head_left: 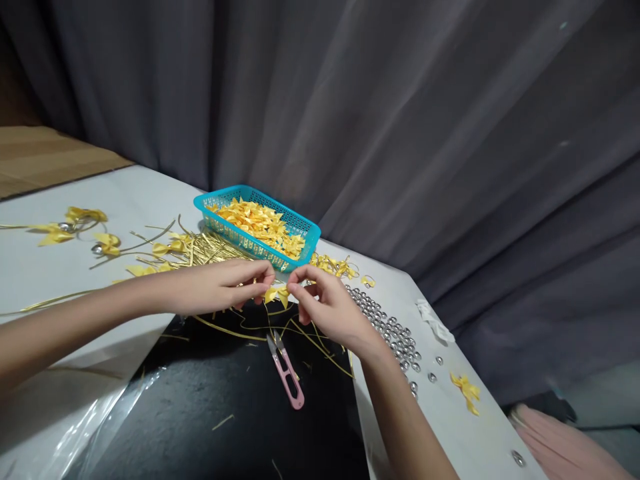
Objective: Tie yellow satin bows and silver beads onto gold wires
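A yellow ribbon bow [277, 295] is pinched between my two hands, above the far edge of the black mat [225, 400]. My left hand [235, 285] has its fingertips closed on the bow's left side. From the right, my right hand [325, 303] grips it with thumb and forefinger. Thin gold cord hangs below the bow. Pink thread snips [287, 373] lie on the mat just under the hands, blades pointing away from me. Gold cords [215, 250] are heaped behind my left hand.
A blue basket [313, 237] full of yellow ribbon pieces stands at the back. Many silver beads [395, 333] spread to the right of my right hand. Loose yellow bows [465, 390] lie on the white table [125, 193]. A grey curtain [350, 120] hangs behind.
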`<state>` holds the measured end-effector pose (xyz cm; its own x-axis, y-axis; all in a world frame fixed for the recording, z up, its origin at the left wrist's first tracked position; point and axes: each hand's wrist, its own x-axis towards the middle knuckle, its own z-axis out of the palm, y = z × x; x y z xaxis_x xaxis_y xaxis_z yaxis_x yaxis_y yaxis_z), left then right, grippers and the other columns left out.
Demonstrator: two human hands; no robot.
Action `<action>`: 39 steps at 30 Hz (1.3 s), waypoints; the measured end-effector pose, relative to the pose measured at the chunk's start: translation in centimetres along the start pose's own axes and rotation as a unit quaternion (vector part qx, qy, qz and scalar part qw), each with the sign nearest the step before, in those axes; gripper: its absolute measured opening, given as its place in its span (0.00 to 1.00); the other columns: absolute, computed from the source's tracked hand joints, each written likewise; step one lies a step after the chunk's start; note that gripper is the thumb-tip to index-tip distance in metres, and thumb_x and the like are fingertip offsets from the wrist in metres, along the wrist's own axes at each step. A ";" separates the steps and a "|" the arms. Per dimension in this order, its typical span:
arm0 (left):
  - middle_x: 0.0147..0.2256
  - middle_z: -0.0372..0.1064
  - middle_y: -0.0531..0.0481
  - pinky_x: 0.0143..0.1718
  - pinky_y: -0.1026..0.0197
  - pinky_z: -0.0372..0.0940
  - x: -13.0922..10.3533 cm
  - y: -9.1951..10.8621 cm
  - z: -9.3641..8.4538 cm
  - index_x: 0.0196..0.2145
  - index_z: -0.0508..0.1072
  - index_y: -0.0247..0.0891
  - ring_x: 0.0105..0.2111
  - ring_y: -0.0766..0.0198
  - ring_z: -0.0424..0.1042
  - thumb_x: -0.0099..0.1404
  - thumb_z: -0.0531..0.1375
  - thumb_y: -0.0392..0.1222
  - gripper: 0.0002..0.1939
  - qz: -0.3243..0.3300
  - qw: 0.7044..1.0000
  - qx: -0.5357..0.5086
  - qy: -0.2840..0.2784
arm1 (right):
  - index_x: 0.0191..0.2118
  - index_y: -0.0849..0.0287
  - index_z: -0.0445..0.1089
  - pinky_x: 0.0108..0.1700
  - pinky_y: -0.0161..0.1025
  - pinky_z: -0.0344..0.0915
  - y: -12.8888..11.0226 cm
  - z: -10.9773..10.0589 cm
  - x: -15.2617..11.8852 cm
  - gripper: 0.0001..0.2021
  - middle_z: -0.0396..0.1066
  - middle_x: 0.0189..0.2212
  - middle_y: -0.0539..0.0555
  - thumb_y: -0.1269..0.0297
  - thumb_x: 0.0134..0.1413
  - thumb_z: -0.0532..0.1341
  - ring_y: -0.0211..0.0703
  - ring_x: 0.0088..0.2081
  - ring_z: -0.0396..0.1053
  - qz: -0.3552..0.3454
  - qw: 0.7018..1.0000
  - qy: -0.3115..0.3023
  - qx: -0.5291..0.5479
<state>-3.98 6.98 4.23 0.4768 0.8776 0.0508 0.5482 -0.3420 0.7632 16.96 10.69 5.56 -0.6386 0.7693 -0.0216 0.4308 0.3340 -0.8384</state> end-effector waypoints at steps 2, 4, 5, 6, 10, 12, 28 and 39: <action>0.27 0.63 0.54 0.28 0.64 0.61 0.0 -0.1 0.1 0.31 0.62 0.42 0.26 0.64 0.63 0.69 0.47 0.55 0.17 0.000 1.000 -0.006 -0.004 | 0.35 0.58 0.61 0.22 0.30 0.57 0.0 -0.2 -0.1 0.05 0.58 0.21 0.43 0.64 0.61 0.55 0.30 0.19 0.61 -0.005 1.000 0.000 -0.019; 0.27 0.63 0.54 0.28 0.64 0.61 0.1 -0.2 0.2 0.32 0.63 0.41 0.27 0.65 0.64 0.69 0.47 0.55 0.16 0.002 1.000 -0.016 0.001 | 0.35 0.58 0.60 0.23 0.31 0.58 0.0 -0.4 -0.1 0.05 0.59 0.22 0.44 0.63 0.62 0.54 0.30 0.19 0.61 -0.010 0.999 -0.006 -0.034; 0.27 0.63 0.54 0.28 0.64 0.62 0.2 -0.3 0.2 0.32 0.63 0.41 0.27 0.65 0.64 0.69 0.48 0.54 0.16 0.006 1.000 -0.020 0.008 | 0.35 0.58 0.60 0.23 0.31 0.58 0.1 -0.3 0.0 0.05 0.59 0.22 0.44 0.63 0.62 0.53 0.30 0.19 0.61 -0.009 0.999 -0.006 -0.038; 0.27 0.63 0.54 0.29 0.64 0.62 0.4 -0.5 0.3 0.32 0.64 0.41 0.27 0.65 0.64 0.68 0.49 0.54 0.15 0.010 0.999 -0.026 0.022 | 0.36 0.57 0.59 0.24 0.31 0.58 0.2 -0.2 0.1 0.05 0.59 0.22 0.44 0.63 0.63 0.52 0.30 0.19 0.61 -0.005 0.999 -0.004 -0.035; 0.28 0.68 0.52 0.30 0.63 0.63 1.1 -1.3 -0.1 0.34 0.68 0.38 0.29 0.65 0.67 0.62 0.56 0.51 0.13 -0.010 0.988 -0.076 0.138 | 0.38 0.56 0.57 0.21 0.32 0.58 1.1 1.9 1.0 0.05 0.64 0.28 0.46 0.61 0.63 0.51 0.29 0.17 0.58 0.038 0.997 0.059 0.040; 0.28 0.70 0.51 0.31 0.62 0.64 1.3 -1.6 -0.5 0.36 0.69 0.37 0.29 0.64 0.69 0.58 0.59 0.49 0.13 -0.038 0.974 -0.113 0.194 | 0.37 0.57 0.60 0.23 0.33 0.58 1.8 3.8 1.4 0.05 0.66 0.32 0.48 0.63 0.59 0.56 0.29 0.19 0.58 0.048 0.994 0.097 0.006; 0.28 0.69 0.52 0.30 0.63 0.67 1.0 -0.3 -0.7 0.35 0.69 0.36 0.30 0.66 0.70 0.58 0.58 0.41 0.07 -0.016 0.951 -0.179 0.251 | 0.43 0.62 0.68 0.36 0.43 0.64 2.7 9.2 1.3 0.10 0.67 0.47 0.62 0.72 0.60 0.51 0.48 0.36 0.72 0.035 0.960 0.015 -0.277; 0.32 0.70 0.51 0.32 0.63 0.67 1.0 -0.4 -1.0 0.31 0.71 0.37 0.31 0.66 0.69 0.58 0.56 0.43 0.07 0.003 0.960 -0.129 0.248 | 0.38 0.59 0.66 0.44 0.41 0.63 3.2 7.7 1.8 0.03 0.69 0.39 0.56 0.70 0.59 0.56 0.43 0.41 0.67 0.015 0.976 0.059 -0.209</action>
<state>-4.43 8.37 4.66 0.0593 0.9499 0.3069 0.3282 -0.3089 0.8927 12.31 8.98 -1.36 -0.5540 0.8315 0.0417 0.6859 0.4843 -0.5431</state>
